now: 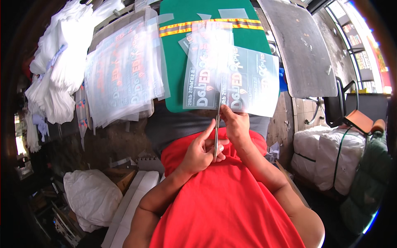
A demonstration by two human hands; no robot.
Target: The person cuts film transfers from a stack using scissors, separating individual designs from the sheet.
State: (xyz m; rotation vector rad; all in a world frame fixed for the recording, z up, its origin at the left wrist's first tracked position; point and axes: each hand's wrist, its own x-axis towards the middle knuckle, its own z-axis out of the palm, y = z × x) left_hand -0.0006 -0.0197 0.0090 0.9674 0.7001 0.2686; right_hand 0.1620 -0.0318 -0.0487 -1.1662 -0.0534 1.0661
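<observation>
My left hand [201,153] is wrapped round the handles of a pair of metal scissors [217,128], its index finger stretched along them. The scissors point away from me, their blades at the near edge between two printed parts of translucent film. My right hand [235,122] pinches the near edge of the right-hand film sheet [258,89], just beside the blades. To the left of the blades lies another printed film piece [200,89]. Both rest on a green garment or cloth [175,97] crossed by an orange, yellow and grey reflective band [171,29].
A stack of printed film sheets [120,78] lies on a board at the left. Beyond it hang bundles of white cloth [62,78]. A dark grey board [300,49] stands at the right, with wrapped white bales [326,155] below. Smaller film scraps [232,13] lie at the far end.
</observation>
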